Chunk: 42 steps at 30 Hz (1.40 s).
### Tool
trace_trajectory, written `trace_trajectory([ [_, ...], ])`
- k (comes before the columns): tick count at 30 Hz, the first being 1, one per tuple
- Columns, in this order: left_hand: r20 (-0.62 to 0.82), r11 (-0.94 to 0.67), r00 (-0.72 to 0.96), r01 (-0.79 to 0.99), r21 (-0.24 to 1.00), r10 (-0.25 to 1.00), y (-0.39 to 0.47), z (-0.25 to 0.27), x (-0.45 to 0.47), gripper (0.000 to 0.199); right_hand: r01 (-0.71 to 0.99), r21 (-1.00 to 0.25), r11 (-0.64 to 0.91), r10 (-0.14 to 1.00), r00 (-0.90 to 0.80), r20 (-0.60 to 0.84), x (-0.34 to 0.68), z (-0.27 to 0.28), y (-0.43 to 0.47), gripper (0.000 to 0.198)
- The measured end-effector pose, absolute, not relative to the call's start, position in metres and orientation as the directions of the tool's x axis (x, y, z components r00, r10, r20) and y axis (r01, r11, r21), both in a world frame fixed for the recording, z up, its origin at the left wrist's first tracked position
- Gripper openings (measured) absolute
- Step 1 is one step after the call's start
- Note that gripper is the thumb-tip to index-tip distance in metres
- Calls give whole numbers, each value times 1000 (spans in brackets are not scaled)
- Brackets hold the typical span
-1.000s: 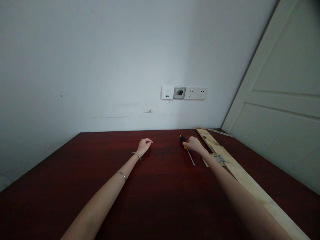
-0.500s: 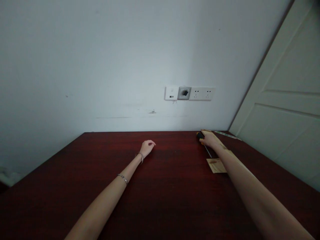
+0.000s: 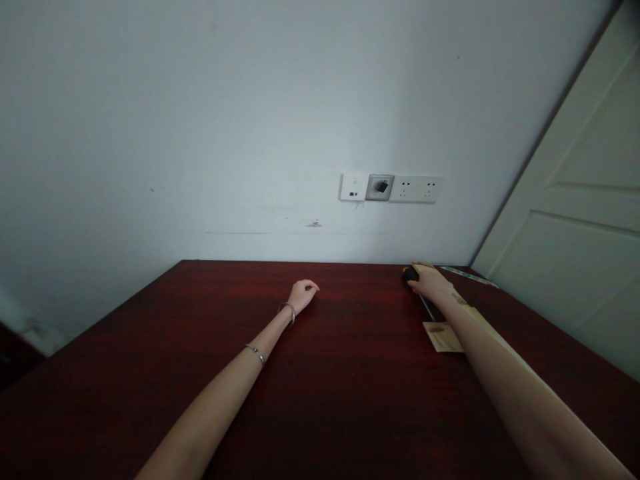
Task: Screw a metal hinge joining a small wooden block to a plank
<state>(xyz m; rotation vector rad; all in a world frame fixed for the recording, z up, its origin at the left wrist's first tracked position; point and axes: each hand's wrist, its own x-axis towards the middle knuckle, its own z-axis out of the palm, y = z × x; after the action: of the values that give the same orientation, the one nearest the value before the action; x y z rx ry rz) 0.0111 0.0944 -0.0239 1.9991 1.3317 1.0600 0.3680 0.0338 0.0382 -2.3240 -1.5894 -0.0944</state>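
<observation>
My left hand [image 3: 303, 295] rests on the dark red tabletop with its fingers curled in and nothing visible in them. Over at the back right, my right hand [image 3: 431, 281] is closed around the black and yellow handle of a screwdriver [image 3: 409, 274]; some of its fingers are hidden. The thin metal shaft slants from the handle toward me, down to a small flat piece of light wood [image 3: 444, 339]. More light wood [image 3: 470, 311] lies beneath and beside my right forearm, mostly covered by it.
The dark red table [image 3: 320, 400] meets a white wall [image 3: 260, 133] at its back edge. Wall sockets [image 3: 415, 189] sit above the table. A pale patterned strip [image 3: 467, 275] lies at the back right corner, near a white panelled door [image 3: 585, 247].
The view has turned slightly left, so the whole scene appears further right. Both hands keep nearly the same place on the table, the right one still at the screwdriver.
</observation>
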Motion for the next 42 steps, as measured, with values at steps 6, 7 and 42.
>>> trace_trajectory([
  [6,341,-396,201,510,764,918,97,-29,12,25,962,-81,-262,934,273,229,302,45,40,37],
  [7,345,-398,200,508,764,917,97,-29,12,25,971,-74,-227,944,238,227,285,43,40,37],
  [42,358,-413,205,414,811,911,89,-26,9,25,970,-236,52,977,0,213,131,-24,33,51],
])
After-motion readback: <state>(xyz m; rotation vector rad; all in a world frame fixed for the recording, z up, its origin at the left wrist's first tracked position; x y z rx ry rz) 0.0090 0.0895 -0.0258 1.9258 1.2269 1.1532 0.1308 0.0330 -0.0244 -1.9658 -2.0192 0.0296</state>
